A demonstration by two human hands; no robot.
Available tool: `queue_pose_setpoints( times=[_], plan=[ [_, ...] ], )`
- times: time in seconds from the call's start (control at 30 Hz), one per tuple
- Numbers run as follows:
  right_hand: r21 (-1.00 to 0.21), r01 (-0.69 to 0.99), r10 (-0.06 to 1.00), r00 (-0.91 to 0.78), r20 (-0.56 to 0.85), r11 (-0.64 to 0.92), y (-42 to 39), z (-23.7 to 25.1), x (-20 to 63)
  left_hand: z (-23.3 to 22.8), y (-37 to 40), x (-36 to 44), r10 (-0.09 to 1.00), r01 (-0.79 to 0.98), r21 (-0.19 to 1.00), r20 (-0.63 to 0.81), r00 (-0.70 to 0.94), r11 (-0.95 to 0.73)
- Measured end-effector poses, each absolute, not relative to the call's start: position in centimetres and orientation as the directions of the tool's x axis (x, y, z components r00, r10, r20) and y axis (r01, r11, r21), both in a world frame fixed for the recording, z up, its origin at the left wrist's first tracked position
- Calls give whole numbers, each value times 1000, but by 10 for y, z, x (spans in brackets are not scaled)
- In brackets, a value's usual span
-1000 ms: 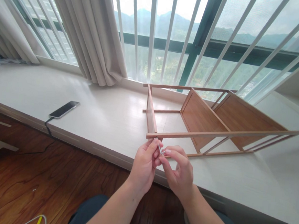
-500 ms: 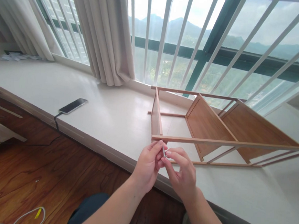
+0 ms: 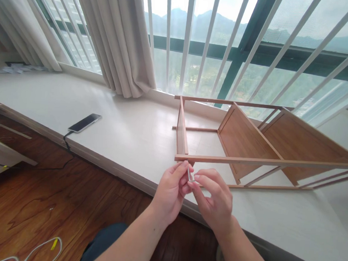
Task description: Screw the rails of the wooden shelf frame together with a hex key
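- Currently the left hand (image 3: 170, 192) and right hand (image 3: 215, 200) meet at the near edge of the white sill (image 3: 125, 138), fingertips touching
- Left hand: fingers curled, thumb and forefinger pinched on the upper part of a small metal tool (image 3: 189, 174), thin and silvery; its exact kind is too small to tell
- Right hand: fingers bent inward, thumb and forefinger closed on the lower end of the same metal tool
- Metal tool stands roughly upright between both hands, its top just under the near rail of the wooden frame (image 3: 251, 146); contact with the rail cannot be told
- Wooden frame lies on its side on the sill, stretching from the hands away to the right; two brown panels sit inside it at the far right
- Phone (image 3: 84, 122) lies flat on the sill well to the left of the hands, a dark cable (image 3: 66, 144) running from it over the sill edge to the floor
- Beige curtain (image 3: 121, 38) hangs far left of the frame; white window bars (image 3: 187, 39) stand behind
- White cable (image 3: 42, 249) lies on the wooden floor (image 3: 35, 204), near left
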State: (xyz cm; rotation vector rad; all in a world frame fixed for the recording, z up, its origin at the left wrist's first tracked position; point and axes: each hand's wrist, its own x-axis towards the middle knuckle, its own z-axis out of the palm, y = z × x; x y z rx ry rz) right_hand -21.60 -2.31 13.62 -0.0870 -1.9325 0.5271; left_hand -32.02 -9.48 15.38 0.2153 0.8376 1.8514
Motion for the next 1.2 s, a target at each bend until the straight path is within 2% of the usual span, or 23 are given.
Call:
queue_pose_setpoints(
  times=[0.17, 0.6, 1.2],
  plan=[
    [-434, -152, 349, -392, 851, 888, -25, 135, -215, 153, -95, -320, 868, -747, 628, -224, -443, -219],
    [-611, -172, 491, -448, 747, 773, -35, 138, -213, 150, -95, -319, 863, -740, 633, -222, -455, -228],
    [-677, -161, 514, -532, 673, 719, -32, 134, -210, 152, -97, -318, 851, -680, 698, -198, -487, -227]
  ],
)
